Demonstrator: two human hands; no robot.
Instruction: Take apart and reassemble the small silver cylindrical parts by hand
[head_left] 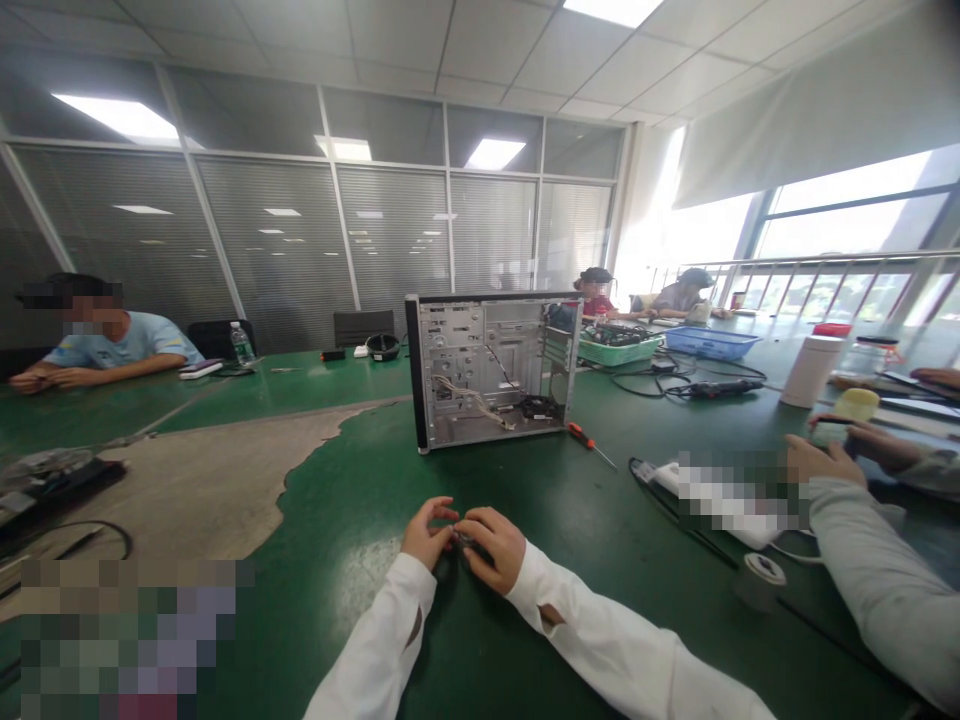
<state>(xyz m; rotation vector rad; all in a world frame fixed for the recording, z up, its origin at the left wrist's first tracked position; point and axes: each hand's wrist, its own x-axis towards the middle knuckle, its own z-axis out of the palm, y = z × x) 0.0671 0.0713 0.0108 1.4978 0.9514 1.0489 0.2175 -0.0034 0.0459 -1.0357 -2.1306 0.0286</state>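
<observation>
My left hand and my right hand meet just above the green table, their fingertips closed together. Between them is something small and dark, mostly covered by the fingers, so I cannot make out what it is. Beyond my hands stands an open computer case with its side panel off. Inside it are a loose pale cable and a black fan-like part at the bottom. A screwdriver with an orange and black handle lies by the case's right corner.
A co-worker's hands are at the right, near a white power strip and a white bottle. Behind the case sit a green basket and a blue basket. Bare worn tabletop shows at left.
</observation>
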